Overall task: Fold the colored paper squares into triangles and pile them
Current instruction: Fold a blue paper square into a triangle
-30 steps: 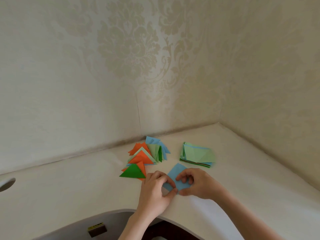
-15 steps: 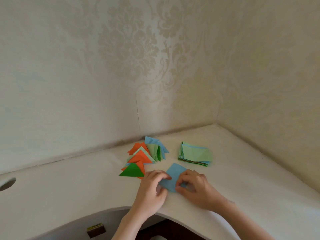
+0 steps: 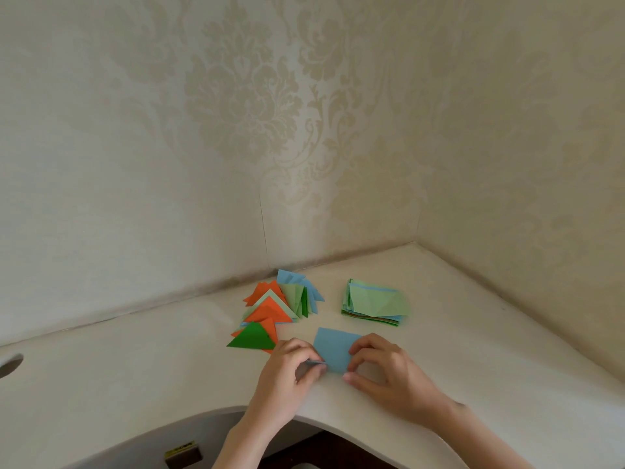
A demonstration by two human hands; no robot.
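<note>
Since half a second back, both hands have shifted on the blue paper square (image 3: 334, 350): the left hand's fingertips have drawn back from the top of the sheet to its near left corner, and the sheet lies more open, its far edge fully uncovered.

Left to right on the table (image 3: 135, 360):
- Round hole (image 3: 10, 365) in the tabletop at the far left edge.
- Pile of folded triangles (image 3: 270, 309), fanned loosely: dark green one nearest, then orange, pale green and blue ones behind, close to the wall (image 3: 135, 164).
- Left hand (image 3: 287, 377), fingers curled, thumb and fingertips pinching the near left corner of the blue paper square; that corner looks lifted slightly off the surface.
- Blue paper square, flat on the table between the two hands, just in front of the triangle pile.
- Right hand (image 3: 389, 374), fingers bent, fingertips pressing on the right edge of the sheet; the thumb lies on the table below the sheet's near corner. Whether it touches the paper, cannot tell.
- Stack of unfolded squares (image 3: 375, 302) behind the right hand, pale green on top, other colours showing at the edges, well apart from the triangle pile.
</note>
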